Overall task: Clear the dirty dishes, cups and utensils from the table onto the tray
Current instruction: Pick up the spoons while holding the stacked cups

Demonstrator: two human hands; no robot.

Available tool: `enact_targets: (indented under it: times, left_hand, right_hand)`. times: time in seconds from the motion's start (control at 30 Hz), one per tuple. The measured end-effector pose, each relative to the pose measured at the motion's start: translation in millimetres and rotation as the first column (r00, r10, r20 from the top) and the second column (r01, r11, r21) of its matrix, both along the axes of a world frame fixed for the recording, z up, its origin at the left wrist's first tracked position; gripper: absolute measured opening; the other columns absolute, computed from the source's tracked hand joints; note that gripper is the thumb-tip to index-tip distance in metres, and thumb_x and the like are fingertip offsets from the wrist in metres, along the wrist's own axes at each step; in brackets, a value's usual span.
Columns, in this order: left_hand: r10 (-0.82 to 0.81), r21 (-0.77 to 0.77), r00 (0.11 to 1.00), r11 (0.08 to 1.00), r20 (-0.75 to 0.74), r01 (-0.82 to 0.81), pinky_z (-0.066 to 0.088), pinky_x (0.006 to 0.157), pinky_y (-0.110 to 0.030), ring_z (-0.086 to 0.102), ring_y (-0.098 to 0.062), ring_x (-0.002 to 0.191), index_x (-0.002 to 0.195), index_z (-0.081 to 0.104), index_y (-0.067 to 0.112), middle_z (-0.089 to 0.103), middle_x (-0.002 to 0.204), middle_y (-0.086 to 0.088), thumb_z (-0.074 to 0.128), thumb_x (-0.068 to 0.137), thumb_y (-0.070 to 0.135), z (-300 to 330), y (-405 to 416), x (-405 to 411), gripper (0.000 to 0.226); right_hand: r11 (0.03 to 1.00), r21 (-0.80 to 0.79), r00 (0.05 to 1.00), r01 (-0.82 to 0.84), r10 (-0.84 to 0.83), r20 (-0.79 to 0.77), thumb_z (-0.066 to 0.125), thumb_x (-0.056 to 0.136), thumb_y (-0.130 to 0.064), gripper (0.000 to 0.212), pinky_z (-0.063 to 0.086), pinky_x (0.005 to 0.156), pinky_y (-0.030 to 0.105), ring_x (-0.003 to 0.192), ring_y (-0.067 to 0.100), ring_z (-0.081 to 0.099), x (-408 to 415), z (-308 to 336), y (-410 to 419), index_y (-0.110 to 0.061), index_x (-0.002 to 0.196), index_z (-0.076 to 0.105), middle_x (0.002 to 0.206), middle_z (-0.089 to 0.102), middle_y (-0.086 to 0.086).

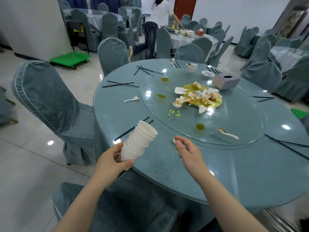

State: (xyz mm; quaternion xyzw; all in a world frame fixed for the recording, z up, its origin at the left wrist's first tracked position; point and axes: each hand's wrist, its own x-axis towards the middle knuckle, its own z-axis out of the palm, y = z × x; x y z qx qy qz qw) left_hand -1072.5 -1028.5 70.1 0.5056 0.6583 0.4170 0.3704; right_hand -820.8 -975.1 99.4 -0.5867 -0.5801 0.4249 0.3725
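Left hand (112, 162) at lower centre-left, fingers curled round the bottom of a tilted stack of paper cups (139, 140), matte off-white, nested with rims fanned toward the table. Right hand (185, 148) just right of it, low over the round table (167, 168), thumb and fingertips pinched on a small pale thing, maybe a spoon tip, too hidden to tell.

Speckled teal tabletop under glossy glass, with a clear glass turntable (247, 129) in the middle. On the turntable: crumpled white tissues (199, 97) with orange stains over a yellow disc, little green cubes, olive sauce blobs, a white ceramic spoon (228, 133) at lower right. Another white spoon (132, 98) at centre-left off the glass. Thin black chopsticks (120, 84) scattered round the rim. Grey square tissue box (225, 80) at upper right, no readable writing. Small white bowl (191, 66) and patterned saucer near the top edge. Velvety grey-blue chair covers all around. Green plastic cart (71, 59) at upper left.
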Motion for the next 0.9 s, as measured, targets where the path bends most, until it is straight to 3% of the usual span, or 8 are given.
enact_targets:
  times: [0.07, 0.17, 0.23, 0.33, 0.43, 0.6, 0.77, 0.9]
  left_hand:
    - [0.008, -0.015, 1.000, 1.000, 0.010, -0.008, 0.043, 0.070, -0.011, 0.060, 0.003, 0.093, 0.125, 0.056, 0.035, 0.064, 0.104, 0.022, 0.083, 0.069, 0.017, -4.2, 4.6, 1.2, 0.065]
    - [0.029, -0.037, 1.000, 0.999, 0.011, -0.029, 0.043, 0.070, -0.009, 0.060, 0.006, 0.092, 0.128, 0.055, 0.030, 0.063, 0.105, 0.021, 0.083, 0.070, 0.015, -10.3, 15.6, 4.8, 0.066]
    - [0.057, -0.043, 0.998, 0.997, 0.005, -0.057, 0.043, 0.067, -0.008, 0.059, 0.008, 0.088, 0.127, 0.056, 0.029, 0.062, 0.103, 0.023, 0.082, 0.070, 0.014, -14.3, 27.1, 8.9, 0.065]
    - [0.114, -0.051, 0.993, 0.992, 0.002, -0.114, 0.043, 0.069, -0.012, 0.058, 0.004, 0.091, 0.126, 0.056, 0.028, 0.060, 0.101, 0.023, 0.083, 0.070, 0.014, -20.5, 45.1, 17.4, 0.064]
    - [0.133, -0.072, 0.991, 0.988, -0.004, -0.133, 0.044, 0.072, -0.015, 0.058, 0.002, 0.094, 0.127, 0.055, 0.030, 0.063, 0.104, 0.019, 0.083, 0.070, 0.016, -30.9, 63.9, 30.5, 0.065]
    - [0.152, -0.121, 0.988, 0.981, -0.022, -0.153, 0.047, 0.077, -0.019, 0.061, -0.002, 0.097, 0.130, 0.055, 0.030, 0.066, 0.111, 0.011, 0.082, 0.070, 0.014, -42.5, 97.8, 56.7, 0.067]
    - [0.208, -0.139, 0.977, 0.967, -0.045, -0.212, 0.043, 0.067, -0.007, 0.062, 0.007, 0.086, 0.125, 0.058, 0.033, 0.066, 0.104, 0.018, 0.083, 0.069, 0.013, -41.3, 127.0, 85.4, 0.064]
    - [0.176, -0.152, 0.982, 0.971, -0.072, -0.185, 0.044, 0.072, -0.013, 0.063, 0.001, 0.090, 0.124, 0.058, 0.033, 0.068, 0.104, 0.015, 0.083, 0.069, 0.014, -34.7, 149.6, 108.3, 0.063]
  right_hand:
    - [1.000, -0.003, 1.000, -0.008, 0.008, 0.024, 0.053, 0.095, -0.031, 0.026, 0.049, 0.092, 0.027, 0.095, -0.007, 0.057, 5.9, -10.1, 7.9, -0.023, 0.118, 0.062, 0.121, 0.061, -0.010]
    - [0.999, -0.032, 0.997, -0.013, 0.016, 0.081, 0.057, 0.094, -0.028, 0.020, 0.044, 0.068, 0.005, 0.082, -0.006, 0.057, 17.3, -30.1, 27.2, -0.024, 0.112, 0.063, 0.105, 0.064, -0.009]
    - [0.997, -0.074, 0.988, -0.006, 0.017, 0.152, 0.060, 0.092, -0.028, 0.022, 0.042, 0.065, 0.010, 0.081, 0.002, 0.057, 28.3, -48.6, 42.8, -0.023, 0.113, 0.064, 0.102, 0.065, -0.005]
    - [0.991, -0.131, 0.953, 0.020, 0.021, 0.302, 0.064, 0.088, -0.029, 0.029, 0.040, 0.077, 0.022, 0.091, 0.011, 0.058, 48.0, -80.5, 68.1, -0.022, 0.116, 0.063, 0.109, 0.062, -0.003]
    - [0.988, -0.156, 0.882, 0.020, 0.056, 0.468, 0.067, 0.086, -0.031, 0.036, 0.036, 0.082, 0.021, 0.109, 0.016, 0.057, 68.4, -112.0, 99.3, -0.020, 0.120, 0.062, 0.118, 0.060, -0.002]
    - [0.983, -0.185, 0.803, -0.013, 0.121, 0.584, 0.070, 0.083, -0.033, 0.044, 0.041, 0.087, 0.030, 0.110, 0.023, 0.054, 82.1, -151.3, 147.6, -0.017, 0.122, 0.058, 0.116, 0.058, 0.004]
    - [0.967, -0.230, 0.791, -0.113, 0.227, 0.569, 0.063, 0.087, -0.022, 0.023, 0.045, 0.082, 0.033, 0.101, 0.024, 0.055, 86.3, -168.0, 169.8, -0.019, 0.109, 0.060, 0.106, 0.054, 0.002]
    - [0.967, -0.203, 0.824, -0.154, 0.239, 0.513, 0.056, 0.091, -0.018, 0.014, 0.044, 0.080, 0.031, 0.096, 0.021, 0.057, 104.1, -166.4, 179.5, -0.019, 0.100, 0.067, 0.100, 0.058, 0.000]
